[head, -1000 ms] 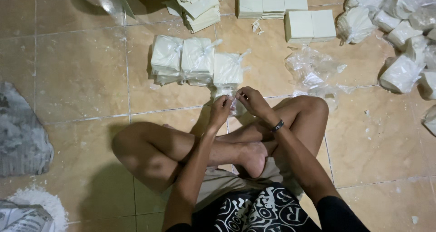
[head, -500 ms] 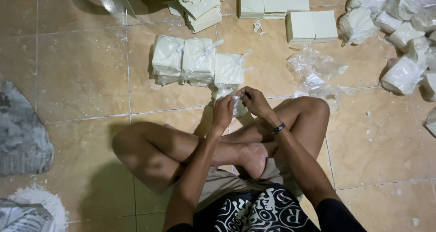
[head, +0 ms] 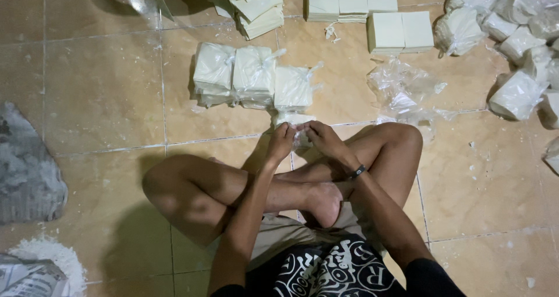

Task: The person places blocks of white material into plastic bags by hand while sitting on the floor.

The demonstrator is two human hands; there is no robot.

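Note:
I sit cross-legged on a tan tiled floor. My left hand (head: 282,141) and my right hand (head: 322,140) meet in front of my shins, both pinching the top of a clear plastic bag (head: 297,124) that holds a white block. The bag rests on the floor, mostly hidden by my fingers. Just beyond it stands a row of three bagged white blocks (head: 253,76), their tops knotted.
Loose clear plastic bags (head: 402,90) lie to the right. Bare white blocks (head: 400,32) sit at the top, with a tumbled stack (head: 256,9) beside them. Several bagged blocks (head: 515,93) pile at the far right. A grey sack (head: 26,157) and white powder (head: 46,256) lie left.
Both hands stay on the bag's top; the fingers have shifted slightly, drawing closer together over it.

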